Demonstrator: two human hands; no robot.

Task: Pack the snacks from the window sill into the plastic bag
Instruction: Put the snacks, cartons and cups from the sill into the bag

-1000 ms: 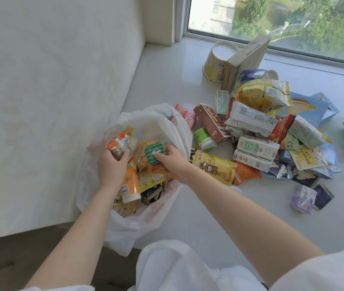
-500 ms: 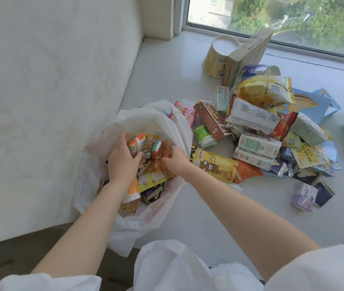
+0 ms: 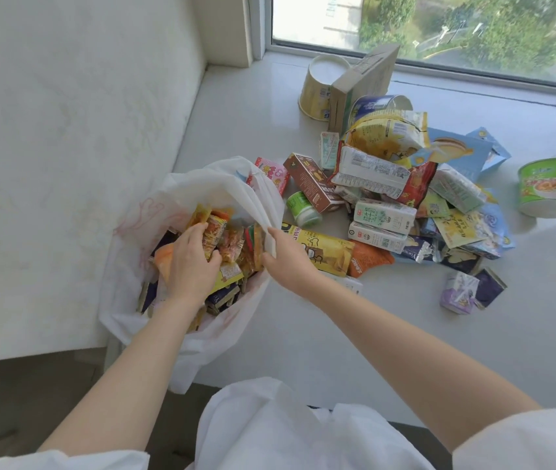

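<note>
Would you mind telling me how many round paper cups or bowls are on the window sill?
3: a yellow cup on its side near the window, a blue cup lying behind the snack pile, and a green bowl upright at far right. Others may be buried in the pile.

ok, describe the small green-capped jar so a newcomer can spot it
Start at the white plastic bag on the sill's left. Just right of its mouth, below the brown carton, lies the small jar on its side. It alone is round, green and white.
</note>
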